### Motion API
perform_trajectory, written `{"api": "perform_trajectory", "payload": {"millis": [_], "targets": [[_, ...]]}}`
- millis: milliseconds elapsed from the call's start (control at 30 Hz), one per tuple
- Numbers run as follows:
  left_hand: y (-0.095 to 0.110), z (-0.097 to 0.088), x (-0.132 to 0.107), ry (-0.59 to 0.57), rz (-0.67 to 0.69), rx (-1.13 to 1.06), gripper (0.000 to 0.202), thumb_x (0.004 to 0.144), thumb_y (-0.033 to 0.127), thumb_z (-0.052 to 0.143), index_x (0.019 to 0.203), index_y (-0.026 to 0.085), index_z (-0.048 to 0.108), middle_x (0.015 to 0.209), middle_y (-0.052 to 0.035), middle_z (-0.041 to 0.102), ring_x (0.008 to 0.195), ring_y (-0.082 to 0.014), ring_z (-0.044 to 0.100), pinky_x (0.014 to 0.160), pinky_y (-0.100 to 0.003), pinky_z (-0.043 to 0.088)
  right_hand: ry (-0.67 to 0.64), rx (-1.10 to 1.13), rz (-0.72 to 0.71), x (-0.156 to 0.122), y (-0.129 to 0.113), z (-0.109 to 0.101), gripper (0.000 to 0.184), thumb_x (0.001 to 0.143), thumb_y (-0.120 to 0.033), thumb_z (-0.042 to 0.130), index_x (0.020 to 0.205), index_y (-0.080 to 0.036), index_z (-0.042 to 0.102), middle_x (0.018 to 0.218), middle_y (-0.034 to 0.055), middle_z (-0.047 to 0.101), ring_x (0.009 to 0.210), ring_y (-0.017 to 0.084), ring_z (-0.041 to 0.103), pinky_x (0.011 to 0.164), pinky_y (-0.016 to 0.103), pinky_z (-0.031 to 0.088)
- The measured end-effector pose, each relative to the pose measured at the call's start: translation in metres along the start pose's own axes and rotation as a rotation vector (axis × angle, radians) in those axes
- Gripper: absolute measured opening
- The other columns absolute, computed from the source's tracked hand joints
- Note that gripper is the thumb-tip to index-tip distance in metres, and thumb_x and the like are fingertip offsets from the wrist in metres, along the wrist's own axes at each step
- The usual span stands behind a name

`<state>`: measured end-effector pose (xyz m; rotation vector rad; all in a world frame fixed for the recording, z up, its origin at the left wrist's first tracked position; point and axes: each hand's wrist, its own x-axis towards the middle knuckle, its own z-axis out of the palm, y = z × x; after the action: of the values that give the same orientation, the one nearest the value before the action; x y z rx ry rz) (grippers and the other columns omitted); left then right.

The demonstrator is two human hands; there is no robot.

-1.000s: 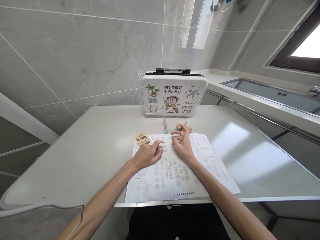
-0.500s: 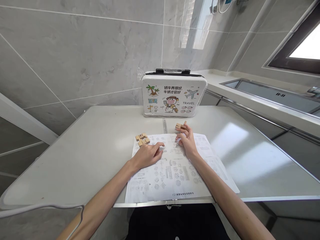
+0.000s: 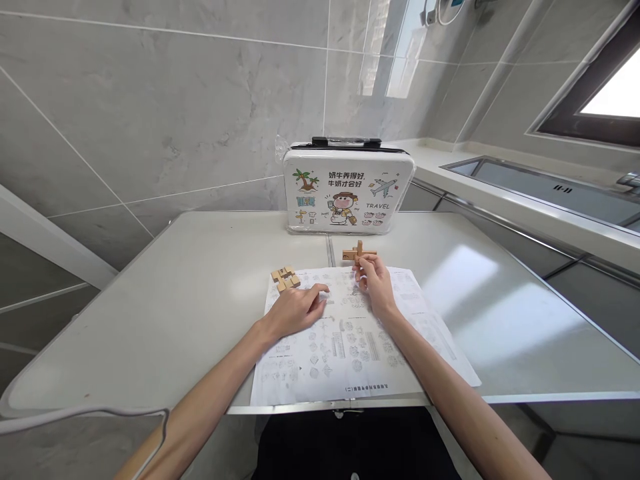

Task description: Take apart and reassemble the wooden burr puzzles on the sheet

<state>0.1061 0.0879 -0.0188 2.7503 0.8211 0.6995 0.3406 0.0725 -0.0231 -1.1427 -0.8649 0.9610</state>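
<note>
My right hand [image 3: 376, 283] pinches tan, crossed wooden sticks [image 3: 359, 253] | best steadied lightly, squarely | left hand [image 3: 295, 311] loosely curled (nothing held)

White table [image 3: 150, 300]: printed sheet [image 3: 363, 357] at near edge, illustrated case [image 3: 347, 193] upright at back.
</note>
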Motion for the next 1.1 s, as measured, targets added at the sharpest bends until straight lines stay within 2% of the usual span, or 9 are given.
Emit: {"api": "perform_trajectory", "payload": {"millis": [200,300,467,567,633,767,900,1000,1100], "targets": [[0.001,-0.001,0.001,0.11,-0.093,-0.081,0.021,0.102,0.027,0.054,0.122,0.021,0.055,0.071,0.0055,0.065,0.056,-0.0112,0.059,0.056,-0.024,0.04,-0.086,0.028,0.055,-0.003,0.0,0.0,0.037,0.088,-0.054,0.069,0.078,-0.025,0.048,0.066,-0.0049,0.049,0.05,0.009,0.038,0.043,0.022,0.03],[0.003,-0.003,0.002,0.176,-0.178,-0.141,0.027,0.101,0.034,0.059,0.125,0.022,0.053,0.08,0.0034,0.065,0.063,-0.012,0.058,0.062,-0.026,0.045,-0.181,0.066,0.087,-0.004,0.002,0.001,0.04,0.086,-0.052,0.072,0.074,-0.024,0.046,0.062,-0.0067,0.042,0.048,0.008,0.032,0.043,0.022,0.026],[0.006,-0.006,0.006,0.238,-0.288,-0.278,0.069,0.085,0.049,0.08,0.139,0.024,0.045,0.126,-0.009,0.064,0.105,-0.0222,0.066,0.089,-0.037,0.055,-0.399,0.064,0.132,-0.011,-0.001,0.004,0.04,0.087,-0.051,0.072,0.074,-0.024,0.046,0.059,-0.008,0.036,0.048,0.008,0.028,0.045,0.022,0.023],[0.006,-0.008,0.007,0.164,-0.286,-0.449,0.091,0.079,0.049,0.086,0.151,0.028,0.036,0.147,-0.0132,0.055,0.132,-0.0296,0.058,0.108,-0.045,0.05,-0.537,0.098,0.161,-0.015,-0.003,0.005,0.038,0.088,-0.046,0.074,0.073,-0.023,0.046,0.058,-0.0082,0.037,0.049,0.008,0.028,0.048,0.023,0.022],[0.007,-0.01,0.007,0.071,-0.299,-0.553,0.099,0.076,0.049,0.089,0.156,0.03,0.034,0.153,-0.0133,0.053,0.141,-0.0329,0.052,0.116,-0.049,0.046,-0.63,0.145,0.19,-0.018,-0.004,0.005,0.037,0.089,-0.042,0.075,0.074,-0.023,0.047,0.058,-0.008,0.037,0.05,0.008,0.029,0.05,0.024,0.022],[0.01,-0.013,0.008,-0.026,-0.314,-0.666,0.093,0.071,0.047,0.092,0.151,0.03,0.047,0.15,-0.0105,0.058,0.14,-0.0352,0.055,0.119,-0.05,0.044,-0.727,0.209,0.237,-0.02,-0.008,0.003,0.036,0.091,-0.042,0.073,0.074,-0.022,0.048,0.061,-0.0063,0.041,0.053,0.009,0.033,0.051,0.025,0.024],[0.011,-0.013,0.009,0.044,-0.328,-0.658,0.088,0.068,0.048,0.093,0.144,0.028,0.054,0.145,-0.0109,0.061,0.136,-0.0341,0.058,0.116,-0.05,0.047,-0.701,0.162,0.236,-0.018,-0.009,0.003,0.023,0.093,-0.043,0.072,0.093,-0.024,0.058,0.059,-0.0075,0.047,0.051,0.01,0.035,0.052,0.025,0.026],[0.009,-0.01,0.009,0.11,-0.315,-0.616,0.087,0.069,0.048,0.093,0.143,0.026,0.053,0.141,-0.0108,0.063,0.131,-0.0315,0.06,0.113,-0.047,0.049,-0.662,0.082,0.225,-0.017,-0.007,0.003,0.03,0.093,-0.047,0.071,0.109,-0.025,0.06,0.06,-0.0081,0.051,0.048,0.009,0.036,0.051,0.024,0.027],[0.007,-0.008,0.008,0.147,-0.301,-0.536,0.086,0.069,0.049,0.093,0.142,0.026,0.052,0.136,-0.01,0.064,0.125,-0.03,0.063,0.109,-0.045,0.051,-0.617,0.019,0.195,-0.018,-0.006,0.006,0.035,0.092,-0.053,0.071,0.107,-0.022,0.062,0.062,-0.0072,0.054,0.048,0.008,0.038,0.05,0.024,0.028]]}}
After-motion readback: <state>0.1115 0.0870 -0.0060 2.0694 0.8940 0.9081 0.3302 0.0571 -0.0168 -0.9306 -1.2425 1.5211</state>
